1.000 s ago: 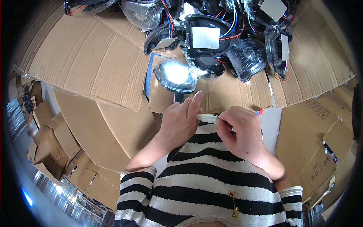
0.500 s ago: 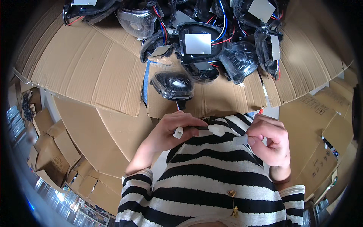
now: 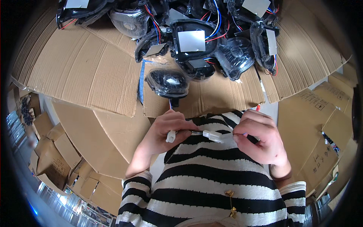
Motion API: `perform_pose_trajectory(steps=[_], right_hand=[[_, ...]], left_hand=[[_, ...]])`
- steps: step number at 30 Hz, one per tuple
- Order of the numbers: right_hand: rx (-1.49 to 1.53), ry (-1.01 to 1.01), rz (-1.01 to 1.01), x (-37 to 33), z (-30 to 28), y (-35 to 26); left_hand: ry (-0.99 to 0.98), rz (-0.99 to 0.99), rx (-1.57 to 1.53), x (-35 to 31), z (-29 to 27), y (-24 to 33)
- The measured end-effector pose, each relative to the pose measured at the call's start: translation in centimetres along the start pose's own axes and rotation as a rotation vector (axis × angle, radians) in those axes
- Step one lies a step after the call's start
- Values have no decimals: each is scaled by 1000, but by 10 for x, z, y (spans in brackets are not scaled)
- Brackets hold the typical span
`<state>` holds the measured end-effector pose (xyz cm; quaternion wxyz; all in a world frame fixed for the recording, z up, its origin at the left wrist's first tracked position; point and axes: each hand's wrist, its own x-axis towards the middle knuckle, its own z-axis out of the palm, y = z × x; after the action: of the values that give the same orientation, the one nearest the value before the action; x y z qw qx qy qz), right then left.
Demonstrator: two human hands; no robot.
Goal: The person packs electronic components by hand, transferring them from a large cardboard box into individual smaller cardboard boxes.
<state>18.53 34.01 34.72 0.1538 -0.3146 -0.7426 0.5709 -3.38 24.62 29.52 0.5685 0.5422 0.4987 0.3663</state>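
My left hand (image 3: pixel 165 128) is closed, pinching a dark cable just behind a white plastic wire connector (image 3: pixel 212 136). A second small white connector (image 3: pixel 171 136) sticks out below its fingers. Facing it, my right hand (image 3: pixel 259 137) is closed in a pinch on another pale connector, mostly hidden by the fingers, with a bit of coloured wire showing. The two connectors are end to end between my hands; whether they are fully joined I cannot tell. Just beyond my left hand lies a film-wrapped lamp (image 3: pixel 167 83), its wires running down toward that hand.
Several more wrapped black lamps (image 3: pixel 235 56) with red, blue and white wires are heaped at the far side of the cardboard surface (image 3: pixel 83 72). Silver-grey squares (image 3: pixel 191 41) rest on some. Cardboard boxes stand at the left (image 3: pixel 56 159) and right (image 3: pixel 310 132).
My right hand has moved slightly left and turned, bringing its connector against or close to the one at my left hand. The whole view has shifted a little.
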Motion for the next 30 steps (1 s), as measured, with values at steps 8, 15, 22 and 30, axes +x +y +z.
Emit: perform_pose_trajectory(steps=[8,15,22,30], right_hand=[[-103,5,-33,-1,10,5],[90,77,74,-11,-10,3],[108,47,39,-12,-7,1],[80,20,-43,-11,1,5]], left_hand=[[-133,38,28,-3,3,-4],[935,147,-229,-85,-44,17],[1582,583,291,-191,-160,99],[1045,-771,395,-228,-201,-146]])
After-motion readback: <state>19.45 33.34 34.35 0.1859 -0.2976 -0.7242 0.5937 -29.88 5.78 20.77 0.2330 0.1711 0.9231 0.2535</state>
